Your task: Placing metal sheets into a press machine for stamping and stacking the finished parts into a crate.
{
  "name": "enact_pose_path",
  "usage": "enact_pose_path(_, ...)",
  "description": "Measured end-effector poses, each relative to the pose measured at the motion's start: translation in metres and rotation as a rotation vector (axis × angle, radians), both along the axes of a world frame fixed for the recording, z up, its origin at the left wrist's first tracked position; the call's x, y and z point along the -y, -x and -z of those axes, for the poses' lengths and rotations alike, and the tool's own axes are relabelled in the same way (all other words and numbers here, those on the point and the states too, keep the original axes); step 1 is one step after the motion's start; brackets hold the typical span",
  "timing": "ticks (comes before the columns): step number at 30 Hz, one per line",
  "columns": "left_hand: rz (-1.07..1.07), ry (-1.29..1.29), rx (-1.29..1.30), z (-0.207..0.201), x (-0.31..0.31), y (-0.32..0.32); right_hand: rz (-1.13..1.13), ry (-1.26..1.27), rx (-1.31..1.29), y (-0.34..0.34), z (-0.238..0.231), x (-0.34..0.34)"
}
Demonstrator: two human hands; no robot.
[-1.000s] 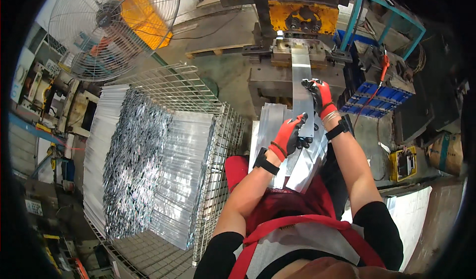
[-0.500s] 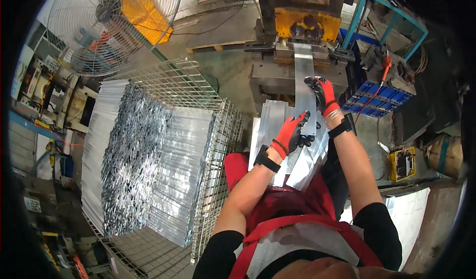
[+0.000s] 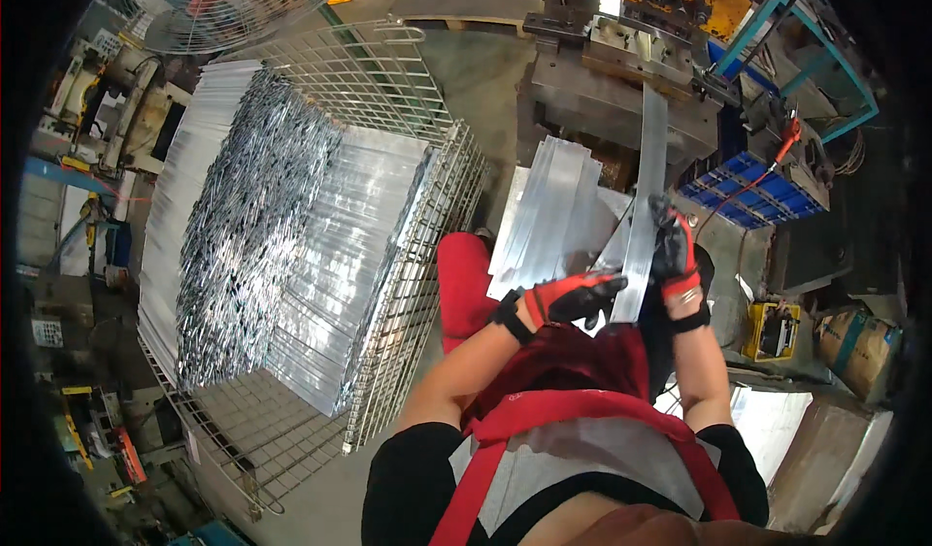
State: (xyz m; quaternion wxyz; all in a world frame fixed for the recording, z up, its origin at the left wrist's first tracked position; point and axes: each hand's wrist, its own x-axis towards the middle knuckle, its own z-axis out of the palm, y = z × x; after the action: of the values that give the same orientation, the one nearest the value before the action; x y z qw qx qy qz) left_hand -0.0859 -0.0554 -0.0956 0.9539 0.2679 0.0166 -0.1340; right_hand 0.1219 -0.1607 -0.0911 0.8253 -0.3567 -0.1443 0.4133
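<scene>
A long shiny metal strip (image 3: pixel 649 177) runs from my lap up into the grey press machine (image 3: pixel 621 90) ahead. My right hand (image 3: pixel 674 255), in a red and black glove, grips the strip's right edge near its lower part. My left hand (image 3: pixel 568 297), gloved the same way, holds the strip's near end from the left. A stack of more flat metal strips (image 3: pixel 549 211) lies just left of the held one, in front of my red-trousered knee (image 3: pixel 464 284).
A wire mesh cage (image 3: pixel 388 255) at left holds piles of cut metal pieces (image 3: pixel 252 226). A large fan (image 3: pixel 233 2) stands at the upper left. A blue crate (image 3: pixel 748 192) sits to the right of the press, a yellow box (image 3: pixel 774 330) lower right.
My head has dropped closer to the work, so everything looks larger. Both hands have slid down the strip toward me, which still reaches into the press.
</scene>
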Motion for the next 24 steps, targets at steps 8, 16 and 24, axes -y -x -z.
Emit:
enact_pose_path(8,-0.195,-0.324,0.146,-0.044,0.018,0.033,-0.336,0.121,-0.160,0.071,-0.057,-0.007)
enact_pose_path(16,-0.232,-1.738,-0.546,-0.069,-0.002,0.054,-0.165,0.206,0.151,0.053,-0.022,0.005)
enact_pose_path(24,-0.138,-2.231,-0.604,-0.009,-0.022,0.063,-0.019,0.317,0.155,0.056,-0.033,0.036)
